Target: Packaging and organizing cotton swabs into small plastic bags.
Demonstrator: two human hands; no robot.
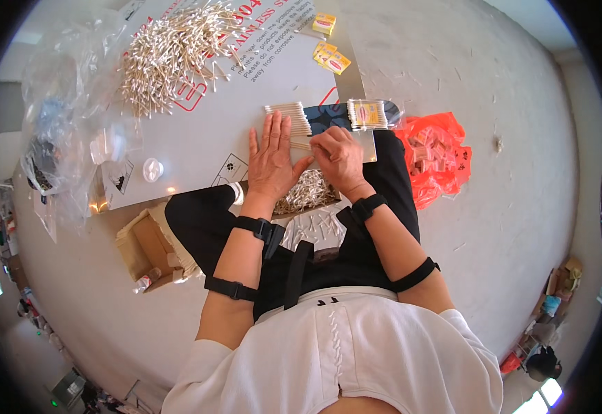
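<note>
A neat row of cotton swabs (295, 117) lies side by side near the front of the metal-sheet tabletop. My left hand (271, 159) rests flat against its left end, fingers stretched out. Just right of it, my right hand (342, 159) is closed, its fingertips at the end of a few loose swabs (299, 145) below the row; the pinch itself is partly hidden. A clear packet of swabs with a yellow card (368, 114) sits beyond my right hand, on a dark patterned strip (327, 117). Below my hands, more swabs fill an open box (308, 194).
A large swab heap (177, 58) covers the far left of the table (204, 152). Yellow cards (332, 57) lie at the far right edge. Clear plastic bags (73, 103) crowd the left. A red bag of packets (435, 155) is at right, a cardboard box (151, 250) lower left.
</note>
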